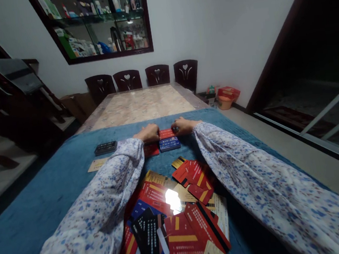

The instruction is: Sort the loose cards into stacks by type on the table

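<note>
Both hands are stretched out over a blue cloth. My left hand has its fingers curled at the left end of a red card. At the card's right end are the bent fingers of my right hand. Just nearer to me lies a blue card stack, with another red card beside it, partly behind my left sleeve. Farther left sit a black card stack and a beige card. Between my forearms spreads a loose pile of mixed cards, red, black, blue and gold.
The cloth covers the near part of a long table, whose marbled top shows beyond. Several dark chairs stand at its far end. A wall cabinet hangs behind them. On the floor at right is an orange bucket.
</note>
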Demonstrator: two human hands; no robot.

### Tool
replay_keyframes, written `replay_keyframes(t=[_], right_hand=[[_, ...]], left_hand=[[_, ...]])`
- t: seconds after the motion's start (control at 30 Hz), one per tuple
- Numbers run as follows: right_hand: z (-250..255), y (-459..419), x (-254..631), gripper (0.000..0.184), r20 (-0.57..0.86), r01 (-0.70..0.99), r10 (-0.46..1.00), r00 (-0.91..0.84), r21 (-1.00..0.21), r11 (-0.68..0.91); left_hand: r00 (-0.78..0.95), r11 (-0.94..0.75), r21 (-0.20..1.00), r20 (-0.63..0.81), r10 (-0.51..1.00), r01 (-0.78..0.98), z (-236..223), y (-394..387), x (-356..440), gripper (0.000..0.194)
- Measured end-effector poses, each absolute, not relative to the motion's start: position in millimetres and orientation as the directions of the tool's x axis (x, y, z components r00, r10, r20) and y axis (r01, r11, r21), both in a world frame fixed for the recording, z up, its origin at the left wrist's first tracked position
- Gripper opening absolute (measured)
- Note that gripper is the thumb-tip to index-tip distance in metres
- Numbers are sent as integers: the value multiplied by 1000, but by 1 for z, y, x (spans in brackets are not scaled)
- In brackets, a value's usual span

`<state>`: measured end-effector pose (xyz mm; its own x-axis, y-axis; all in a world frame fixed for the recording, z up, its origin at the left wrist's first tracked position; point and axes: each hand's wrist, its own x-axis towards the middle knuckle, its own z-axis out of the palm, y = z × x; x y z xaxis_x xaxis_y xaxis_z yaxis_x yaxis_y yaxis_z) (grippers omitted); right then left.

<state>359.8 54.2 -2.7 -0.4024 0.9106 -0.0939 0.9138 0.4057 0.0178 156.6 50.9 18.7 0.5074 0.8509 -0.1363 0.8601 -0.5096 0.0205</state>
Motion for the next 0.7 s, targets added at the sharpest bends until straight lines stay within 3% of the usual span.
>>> replay_keyframes(t=[0.17,0.47,0.7], right_hand=[[-5,56,361,36,-91,921,917,-389,-38,388],[-3,55,361,30,-155,907,894,-420,-42,419],[-8,59,362,28,-117,893,886,-449,-20,449]], left_hand=[[508,-511,28,-162,846,859,14,56,156,20],[522,-527,16,-166,836,850,7,62,153,18],[519,-531,-12,-190,833,847,5,65,151,24]])
